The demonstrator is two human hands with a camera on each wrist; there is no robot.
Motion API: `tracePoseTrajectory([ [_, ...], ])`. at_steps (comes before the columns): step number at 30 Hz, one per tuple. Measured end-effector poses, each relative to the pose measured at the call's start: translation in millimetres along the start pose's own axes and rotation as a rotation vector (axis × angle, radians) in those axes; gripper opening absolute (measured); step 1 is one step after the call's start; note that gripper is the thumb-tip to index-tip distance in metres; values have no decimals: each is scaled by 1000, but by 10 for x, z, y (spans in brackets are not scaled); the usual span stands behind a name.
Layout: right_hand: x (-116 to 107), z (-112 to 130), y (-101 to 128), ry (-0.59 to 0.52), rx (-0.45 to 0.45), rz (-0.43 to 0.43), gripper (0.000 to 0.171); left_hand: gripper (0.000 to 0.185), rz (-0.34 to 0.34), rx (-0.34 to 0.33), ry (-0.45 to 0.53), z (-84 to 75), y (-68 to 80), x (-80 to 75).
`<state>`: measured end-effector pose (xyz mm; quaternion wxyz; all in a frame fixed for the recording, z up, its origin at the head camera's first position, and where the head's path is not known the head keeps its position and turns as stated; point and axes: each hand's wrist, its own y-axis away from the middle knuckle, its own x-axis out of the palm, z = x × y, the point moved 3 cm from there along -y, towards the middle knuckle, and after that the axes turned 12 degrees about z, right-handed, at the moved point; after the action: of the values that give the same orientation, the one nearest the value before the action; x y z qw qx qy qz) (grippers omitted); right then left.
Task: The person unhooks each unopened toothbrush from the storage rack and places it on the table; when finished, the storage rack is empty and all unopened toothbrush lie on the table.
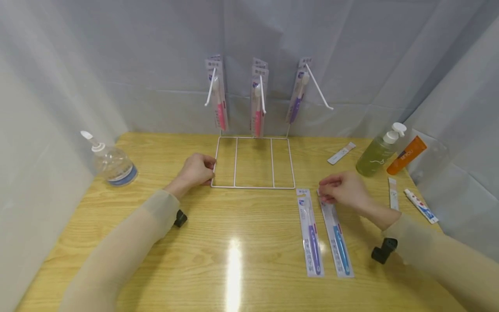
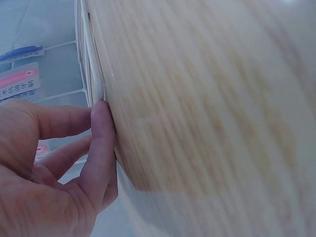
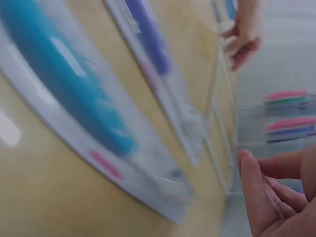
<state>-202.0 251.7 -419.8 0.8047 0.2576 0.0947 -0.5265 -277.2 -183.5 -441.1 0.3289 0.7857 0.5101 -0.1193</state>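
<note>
Steadying things on the left, the left hand (image 1: pixel 196 170) curled its fingers against the near left corner of the white wire display rack (image 1: pixel 253 162), fingertips pressed to the wire where it met the wooden table (image 1: pixel 234 260). Beyond it stood a clear pump bottle with a blue label (image 1: pixel 112 164). Right of that hand lay the purple toothbrush in its flat blister pack (image 1: pixel 310 232), and just beside it the blue toothbrush in its flat blister pack (image 1: pixel 337 238), whose top end the right hand (image 1: pixel 343 190) pinched with curled fingers. Done well, I'd judge, that pinch should stay on the card's top edge, lifting it flat while the rack is kept pinned. Hard to read: the right wrist view was blurred, and the fingers hid the pack's hanging hole.
</note>
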Motion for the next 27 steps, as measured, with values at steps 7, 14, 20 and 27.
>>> tracePoseTrajectory([
  [7,-446,615,-423,66,-208,-222,31,62,5,1,3,-9,13,-4],
  [14,-681,1051,-947,-78,-383,-414,31,63,0,6,30,6,12,-3],
  [20,-633,1238,-1278,-137,-410,-488,42,63,-3,9,40,25,1,-1],
  [27,-589,1358,-1453,-178,-395,-534,45,59,1,6,98,53,-2,-23],
])
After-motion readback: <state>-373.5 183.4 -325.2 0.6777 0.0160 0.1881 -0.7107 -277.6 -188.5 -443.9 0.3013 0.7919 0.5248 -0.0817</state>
